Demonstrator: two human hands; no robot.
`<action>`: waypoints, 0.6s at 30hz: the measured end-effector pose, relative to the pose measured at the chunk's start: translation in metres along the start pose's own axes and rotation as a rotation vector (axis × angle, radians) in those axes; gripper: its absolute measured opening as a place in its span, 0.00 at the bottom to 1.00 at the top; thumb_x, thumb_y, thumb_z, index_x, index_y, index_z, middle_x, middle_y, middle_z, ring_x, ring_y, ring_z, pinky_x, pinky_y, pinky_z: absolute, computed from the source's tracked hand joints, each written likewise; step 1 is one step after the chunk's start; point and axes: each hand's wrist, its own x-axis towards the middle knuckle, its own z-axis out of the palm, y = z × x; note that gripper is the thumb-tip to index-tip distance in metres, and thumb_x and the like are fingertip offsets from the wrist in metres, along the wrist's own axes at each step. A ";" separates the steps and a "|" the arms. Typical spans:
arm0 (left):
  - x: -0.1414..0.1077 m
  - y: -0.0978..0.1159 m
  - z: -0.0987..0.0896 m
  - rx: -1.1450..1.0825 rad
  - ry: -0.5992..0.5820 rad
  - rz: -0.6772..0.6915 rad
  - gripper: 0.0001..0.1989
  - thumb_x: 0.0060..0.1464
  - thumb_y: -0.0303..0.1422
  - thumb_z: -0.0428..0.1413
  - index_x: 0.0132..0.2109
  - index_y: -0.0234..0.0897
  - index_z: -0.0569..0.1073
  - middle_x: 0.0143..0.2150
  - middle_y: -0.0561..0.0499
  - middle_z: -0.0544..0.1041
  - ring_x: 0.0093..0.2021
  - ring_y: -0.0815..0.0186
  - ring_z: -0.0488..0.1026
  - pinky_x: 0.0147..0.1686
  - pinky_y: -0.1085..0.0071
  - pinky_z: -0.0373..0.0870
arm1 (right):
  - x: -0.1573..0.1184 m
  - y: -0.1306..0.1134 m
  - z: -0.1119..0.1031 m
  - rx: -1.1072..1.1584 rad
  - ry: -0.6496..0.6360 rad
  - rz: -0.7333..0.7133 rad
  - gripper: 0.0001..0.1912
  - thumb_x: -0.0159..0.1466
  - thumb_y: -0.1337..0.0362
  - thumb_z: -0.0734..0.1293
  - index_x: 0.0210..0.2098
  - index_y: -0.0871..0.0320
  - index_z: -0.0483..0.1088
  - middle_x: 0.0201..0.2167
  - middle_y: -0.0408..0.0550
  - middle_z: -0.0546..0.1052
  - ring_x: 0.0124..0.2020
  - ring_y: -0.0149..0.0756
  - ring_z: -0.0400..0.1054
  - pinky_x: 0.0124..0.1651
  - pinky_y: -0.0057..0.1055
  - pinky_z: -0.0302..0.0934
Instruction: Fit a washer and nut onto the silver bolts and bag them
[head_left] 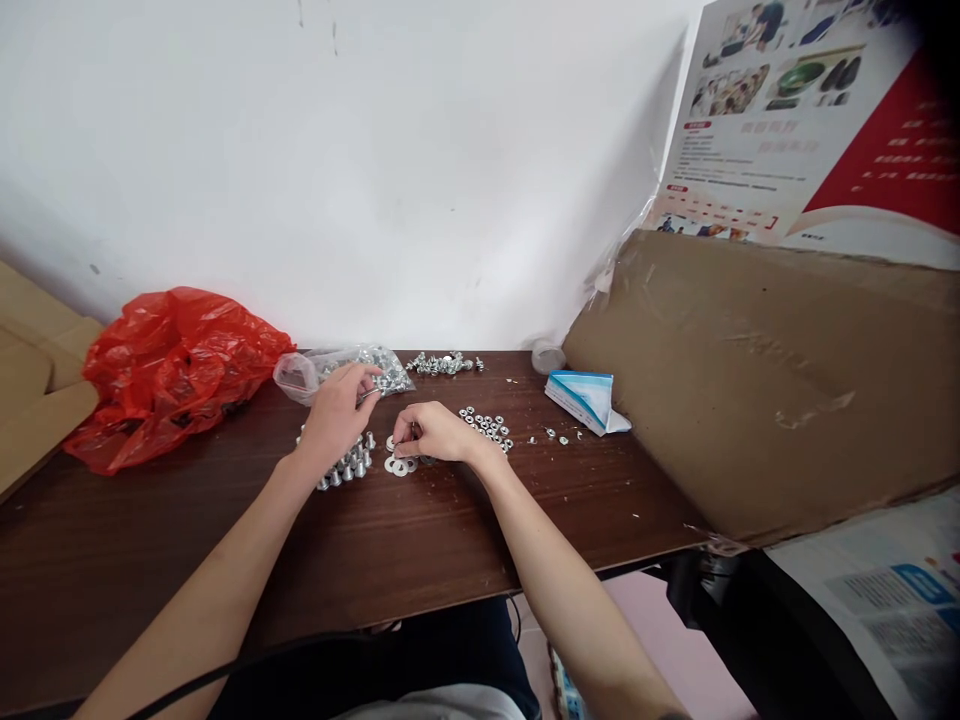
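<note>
My left hand (341, 410) is raised over the bolts, its thumb and fingers closed round a small metal piece (369, 393) too small to make out. Standing upright in rows, several silver bolts (350, 465) are partly hidden under that hand and wrist. My right hand (429, 432) reaches down with fingertips pinched at the flat washers (400, 466); what lies between them is hidden. Just right of it, several nuts (491, 428) are spread in rows. Behind my left hand is a clear plastic bag (386, 372) of small metal parts.
A red plastic bag (180, 370) lies at the left beside cardboard (37, 370). Loose hardware (446, 364) is piled near the wall. On the right are a blue-and-white packet (581, 398), a round clear container (548, 357) and a large cardboard panel (765, 380). The brown table (420, 550) ends near my body.
</note>
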 end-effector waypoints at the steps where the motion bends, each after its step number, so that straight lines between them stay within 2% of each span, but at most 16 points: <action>1: 0.000 -0.002 0.000 -0.002 -0.032 -0.013 0.11 0.53 0.28 0.52 0.45 0.36 0.72 0.34 0.49 0.72 0.37 0.60 0.70 0.38 0.64 0.67 | -0.001 -0.001 0.000 0.002 0.007 0.009 0.04 0.54 0.72 0.72 0.29 0.60 0.73 0.27 0.43 0.76 0.27 0.29 0.66 0.30 0.24 0.55; 6: -0.002 -0.010 -0.002 0.037 -0.141 0.039 0.11 0.51 0.26 0.51 0.42 0.38 0.71 0.36 0.47 0.75 0.41 0.57 0.70 0.42 0.62 0.67 | -0.001 -0.004 -0.002 0.087 0.053 0.033 0.04 0.56 0.69 0.71 0.32 0.60 0.73 0.28 0.43 0.75 0.27 0.29 0.65 0.31 0.25 0.56; 11: -0.003 -0.014 -0.003 0.124 -0.207 0.129 0.14 0.49 0.23 0.48 0.41 0.39 0.73 0.34 0.48 0.75 0.39 0.56 0.69 0.40 0.61 0.65 | -0.001 0.004 -0.011 0.119 0.228 0.069 0.05 0.58 0.66 0.69 0.35 0.59 0.76 0.30 0.44 0.75 0.28 0.31 0.64 0.34 0.28 0.56; 15: -0.003 -0.016 -0.002 0.122 -0.279 0.111 0.21 0.45 0.19 0.47 0.43 0.40 0.75 0.33 0.48 0.76 0.38 0.57 0.70 0.38 0.63 0.64 | -0.005 0.015 -0.022 0.062 0.346 0.129 0.04 0.58 0.69 0.68 0.33 0.60 0.75 0.30 0.45 0.76 0.29 0.31 0.65 0.35 0.30 0.57; 18: -0.004 -0.019 -0.001 0.107 -0.286 0.092 0.22 0.44 0.19 0.47 0.44 0.41 0.76 0.34 0.48 0.77 0.38 0.57 0.71 0.38 0.64 0.65 | -0.008 0.018 -0.027 0.030 0.371 0.172 0.05 0.57 0.70 0.68 0.33 0.60 0.75 0.31 0.47 0.77 0.30 0.32 0.66 0.36 0.30 0.57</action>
